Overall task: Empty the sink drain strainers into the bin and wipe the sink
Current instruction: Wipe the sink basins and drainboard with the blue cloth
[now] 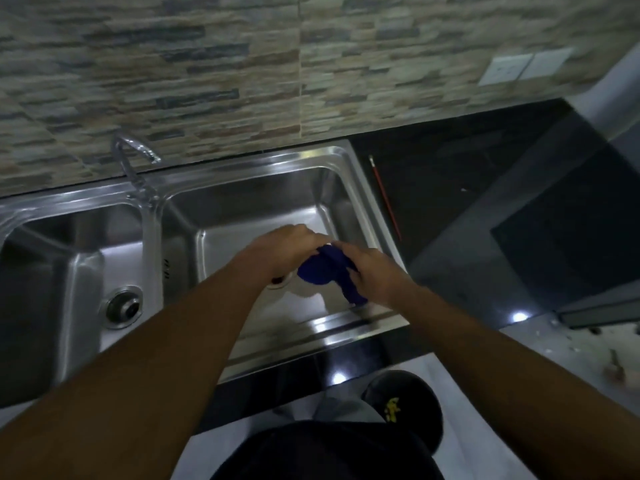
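Note:
A double steel sink (339, 161) is set in a black counter. Over the right basin, my left hand (287, 249) and my right hand (372, 275) both grip a dark blue cloth (322, 268), bunched between them above the basin floor. The right basin's drain (277, 282) shows only partly, under my left wrist. In the left basin, a round metal drain strainer (123, 306) sits in its hole.
A chrome tap (133, 157) stands behind the divider between the basins. A thin red-handled brush (386, 199) lies on the black counter (450, 174) right of the sink. The tiled wall carries white sockets (523, 65). My slippered foot (405, 403) is on the floor below.

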Available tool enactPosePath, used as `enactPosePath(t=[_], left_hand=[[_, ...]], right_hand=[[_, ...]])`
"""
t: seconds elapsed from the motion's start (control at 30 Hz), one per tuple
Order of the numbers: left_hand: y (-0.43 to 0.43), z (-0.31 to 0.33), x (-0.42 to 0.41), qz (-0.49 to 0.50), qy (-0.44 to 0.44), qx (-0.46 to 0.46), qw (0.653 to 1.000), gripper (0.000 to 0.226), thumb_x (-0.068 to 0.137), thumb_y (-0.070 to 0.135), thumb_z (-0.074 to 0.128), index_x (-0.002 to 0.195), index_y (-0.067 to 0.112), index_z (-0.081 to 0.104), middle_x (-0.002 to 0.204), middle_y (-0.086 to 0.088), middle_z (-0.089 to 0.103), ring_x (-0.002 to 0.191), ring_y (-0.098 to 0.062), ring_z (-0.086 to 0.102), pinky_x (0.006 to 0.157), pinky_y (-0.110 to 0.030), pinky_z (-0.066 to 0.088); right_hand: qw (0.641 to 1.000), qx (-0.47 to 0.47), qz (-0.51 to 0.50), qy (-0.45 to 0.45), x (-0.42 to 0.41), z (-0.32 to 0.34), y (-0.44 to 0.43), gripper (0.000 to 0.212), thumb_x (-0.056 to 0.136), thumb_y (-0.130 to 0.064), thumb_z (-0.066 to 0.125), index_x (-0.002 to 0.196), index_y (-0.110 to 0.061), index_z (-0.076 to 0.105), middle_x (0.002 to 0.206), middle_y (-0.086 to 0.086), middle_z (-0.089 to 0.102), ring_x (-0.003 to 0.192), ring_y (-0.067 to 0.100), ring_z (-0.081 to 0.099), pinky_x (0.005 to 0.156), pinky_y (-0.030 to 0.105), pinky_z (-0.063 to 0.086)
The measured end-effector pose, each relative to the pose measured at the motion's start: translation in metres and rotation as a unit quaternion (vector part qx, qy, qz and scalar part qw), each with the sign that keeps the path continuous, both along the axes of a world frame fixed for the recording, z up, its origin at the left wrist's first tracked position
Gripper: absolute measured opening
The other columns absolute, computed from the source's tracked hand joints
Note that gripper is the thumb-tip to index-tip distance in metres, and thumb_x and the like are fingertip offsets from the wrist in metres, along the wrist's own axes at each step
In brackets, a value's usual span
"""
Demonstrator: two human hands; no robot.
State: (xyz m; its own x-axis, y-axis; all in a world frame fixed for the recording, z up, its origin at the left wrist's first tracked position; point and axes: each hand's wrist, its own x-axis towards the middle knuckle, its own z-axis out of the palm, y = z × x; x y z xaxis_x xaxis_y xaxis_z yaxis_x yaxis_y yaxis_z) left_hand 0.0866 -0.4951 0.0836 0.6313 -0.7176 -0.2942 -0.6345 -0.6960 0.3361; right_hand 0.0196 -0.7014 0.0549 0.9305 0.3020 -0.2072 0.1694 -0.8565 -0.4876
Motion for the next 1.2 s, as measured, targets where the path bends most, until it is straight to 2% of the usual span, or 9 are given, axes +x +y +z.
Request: enactPosePath(t=[0.13, 0.27, 0.37, 0.5, 0.6, 0.67, 0.77, 1.03, 1.2], left_hand=[[-0.062, 0.013, 0.019, -0.027, -0.06, -0.011, 0.998, 0.028, 0.098, 0.013, 0.049, 0.12, 0.025, 0.063, 0.105, -0.004, 0.069, 0.094, -0.024, 0.066, 0.083, -0.041, 0.053], [-0.119, 0.014, 0.023, -0.037, -0.088, -0.123, 0.988, 0.032, 0.094, 0.011, 0.052, 0.121, 0.027, 0.061, 0.108, -0.001, 0.071, 0.094, -0.021, 0.068, 0.081, -0.041, 0.055], [-0.156, -0.003, 0.011, -0.052, -0.105, -0.17, 0.978, 0.038, 0.093, 0.005, 0.057, 0.126, 0.022, 0.064, 0.121, -0.004, 0.07, 0.105, -0.025, 0.069, 0.086, -0.043, 0.057], [-0.173, -0.051, -0.017, -0.102, -0.073, -0.046, 0.991, 0.051, 0.099, 0.009, 0.048, 0.149, 0.021, 0.044, 0.157, -0.003, 0.041, 0.144, -0.022, 0.038, 0.12, -0.037, 0.025], [-0.169, -0.079, -0.04, -0.086, -0.02, -0.021, 0.996, 0.053, 0.104, 0.021, 0.037, 0.156, 0.015, 0.029, 0.165, -0.004, 0.022, 0.153, -0.018, 0.017, 0.125, -0.034, 0.008], [-0.168, -0.088, -0.05, -0.072, -0.015, -0.019, 0.997, 0.053, 0.107, 0.028, 0.03, 0.158, 0.014, 0.022, 0.167, -0.004, 0.015, 0.154, -0.018, 0.009, 0.125, -0.035, 0.005], [-0.173, -0.096, -0.054, -0.063, -0.022, 0.003, 0.998, 0.054, 0.109, 0.03, 0.023, 0.159, 0.013, 0.012, 0.168, -0.004, 0.004, 0.155, -0.017, -0.001, 0.127, -0.037, 0.001], [-0.2, -0.102, -0.041, -0.098, -0.111, 0.072, 0.986, 0.064, 0.104, 0.014, 0.032, 0.159, 0.011, 0.001, 0.168, -0.007, -0.004, 0.155, -0.023, -0.003, 0.126, -0.042, 0.0], [-0.188, -0.103, -0.044, -0.078, -0.107, 0.04, 0.99, 0.072, 0.096, 0.006, 0.036, 0.159, 0.011, 0.0, 0.168, -0.007, -0.004, 0.155, -0.021, -0.003, 0.127, -0.041, -0.001]], right_hand=[[0.991, -0.031, -0.083, -0.104, -0.001, 0.024, -0.062, 0.05, 0.089, -0.018, 0.061, 0.136, -0.035, 0.055, 0.118, -0.004, 0.071, 0.103, 0.02, 0.067, 0.087, 0.036, 0.055], [0.942, -0.001, -0.187, -0.277, -0.023, 0.032, -0.129, 0.04, 0.082, -0.017, 0.072, 0.121, -0.026, 0.068, 0.104, -0.004, 0.074, 0.089, 0.013, 0.068, 0.08, 0.026, 0.052], [0.93, -0.041, -0.182, -0.317, -0.048, 0.015, -0.161, 0.043, 0.077, -0.02, 0.076, 0.12, -0.02, 0.068, 0.105, 0.001, 0.07, 0.085, 0.016, 0.065, 0.075, 0.029, 0.054], [0.962, -0.114, -0.131, -0.209, -0.088, -0.03, -0.164, 0.048, 0.076, -0.053, 0.075, 0.112, -0.021, 0.072, 0.107, 0.002, 0.068, 0.083, 0.023, 0.068, 0.069, 0.035, 0.058], [0.975, -0.108, -0.113, -0.159, -0.101, -0.058, -0.158, 0.057, 0.094, -0.059, 0.048, 0.13, -0.019, 0.064, 0.133, 0.002, 0.061, 0.116, 0.023, 0.06, 0.094, 0.036, 0.05], [0.981, -0.117, -0.099, -0.12, -0.097, -0.071, -0.155, 0.06, 0.102, -0.053, 0.033, 0.151, -0.018, 0.041, 0.158, 0.003, 0.037, 0.147, 0.022, 0.033, 0.117, 0.039, 0.034], [0.983, -0.156, -0.059, -0.071, -0.092, -0.086, -0.152, 0.061, 0.107, -0.046, 0.018, 0.159, -0.016, 0.012, 0.167, 0.0, 0.005, 0.155, 0.017, -0.001, 0.126, 0.044, 0.016], [0.969, -0.181, -0.155, -0.066, -0.089, -0.096, -0.144, 0.06, 0.106, -0.041, 0.013, 0.159, -0.014, 0.006, 0.168, 0.003, 0.0, 0.155, 0.019, -0.005, 0.127, 0.042, 0.007], [0.971, -0.165, -0.169, -0.049, -0.086, -0.089, -0.137, 0.06, 0.106, -0.037, 0.023, 0.159, -0.013, 0.008, 0.168, 0.004, 0.0, 0.155, 0.021, -0.006, 0.127, 0.044, 0.009]])
